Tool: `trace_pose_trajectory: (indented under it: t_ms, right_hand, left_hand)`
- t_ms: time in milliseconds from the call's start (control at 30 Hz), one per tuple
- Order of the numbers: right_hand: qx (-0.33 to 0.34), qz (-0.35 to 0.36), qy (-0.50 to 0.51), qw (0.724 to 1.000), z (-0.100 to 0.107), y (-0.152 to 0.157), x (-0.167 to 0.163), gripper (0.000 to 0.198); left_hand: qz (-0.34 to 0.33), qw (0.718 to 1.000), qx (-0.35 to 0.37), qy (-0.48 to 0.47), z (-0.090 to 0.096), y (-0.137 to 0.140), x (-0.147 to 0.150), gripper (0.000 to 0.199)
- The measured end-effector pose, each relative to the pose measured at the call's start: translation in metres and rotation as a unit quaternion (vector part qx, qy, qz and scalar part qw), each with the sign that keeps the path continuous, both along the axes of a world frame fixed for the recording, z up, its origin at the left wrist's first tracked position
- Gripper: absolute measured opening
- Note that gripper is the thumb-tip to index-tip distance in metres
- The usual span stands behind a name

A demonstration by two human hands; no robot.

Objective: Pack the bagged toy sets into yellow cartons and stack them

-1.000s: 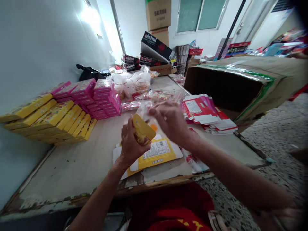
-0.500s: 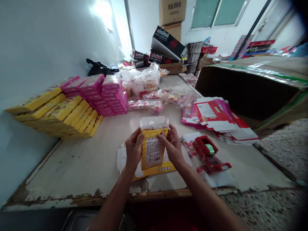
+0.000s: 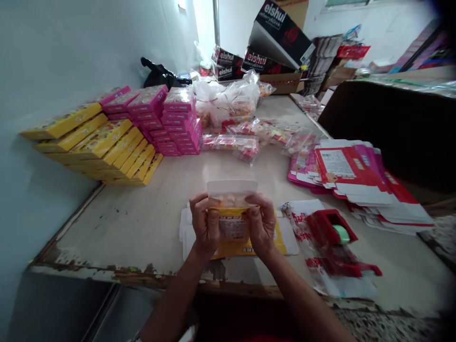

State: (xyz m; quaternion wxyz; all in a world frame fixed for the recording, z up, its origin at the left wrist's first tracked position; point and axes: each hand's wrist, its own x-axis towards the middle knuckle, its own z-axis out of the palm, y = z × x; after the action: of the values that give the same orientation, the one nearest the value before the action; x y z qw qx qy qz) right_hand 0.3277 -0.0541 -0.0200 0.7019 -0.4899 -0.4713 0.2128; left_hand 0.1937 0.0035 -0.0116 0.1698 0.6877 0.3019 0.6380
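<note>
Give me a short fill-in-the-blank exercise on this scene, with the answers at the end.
1. The left hand and right hand grip a small carton whose printed front is mostly ____.
2. The red tape dispenser lies nearer the ____ hand.
3. Stacked right next to the yellow boxes are boxes coloured ____.
4. The tilted black box at the back bears the large white word ____.

Missing words: yellow; right; pink; eishui.

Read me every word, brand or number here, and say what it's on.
"eishui": tilted black box, black box beneath it, stacked black boxes left of them.
"ueberry&Drink": tilted black box, black box beneath it.
Too small or blurred to read: held yellow box, flat yellow carton, stacked yellow boxes, pink boxes, red carton, red-lettered plastic bag.
</note>
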Motion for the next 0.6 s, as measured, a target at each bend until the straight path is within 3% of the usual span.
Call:
trace_pose_trajectory:
  t_ms: [67, 167, 267, 367, 400, 500, 600]
  right_hand:
    - [0.031, -0.021, -0.072, 0.997, 0.011, -0.002, 0.004, 0.025]
    - [0.059, -0.026, -0.184, 0.981, 0.032, -0.004, 0.015, 0.025]
    - [0.072, 0.018, -0.266, 0.961, 0.046, -0.009, 0.026, 0.020]
    - [0.078, 0.031, -0.279, 0.957, 0.044, -0.015, 0.031, 0.014]
    - [0.080, 0.028, -0.260, 0.962, 0.041, -0.016, 0.032, 0.016]
    - [0.082, 0.029, -0.223, 0.971, 0.036, -0.018, 0.037, 0.042]
    - [0.062, 0.073, -0.298, 0.950, 0.046, -0.019, 0.044, 0.042]
  left_hand:
    - [0.005, 1.000, 0.021, 0.021, 0.008, -0.002, -0.007, 0.023]
    - [-0.047, 0.996, -0.014, 0.075, 0.025, -0.005, -0.020, 0.023]
    - [-0.118, 0.989, -0.083, 0.015, 0.039, -0.006, -0.028, 0.007]
    - [-0.190, 0.970, -0.128, -0.087, 0.047, -0.006, -0.029, 0.040]
    - [-0.211, 0.966, -0.129, -0.079, 0.048, -0.004, -0.030, 0.040]
    - [-0.221, 0.972, -0.081, -0.002, 0.048, 0.004, -0.035, 0.012]
    - [-0.194, 0.980, -0.017, 0.040, 0.046, 0.013, -0.045, 0.015]
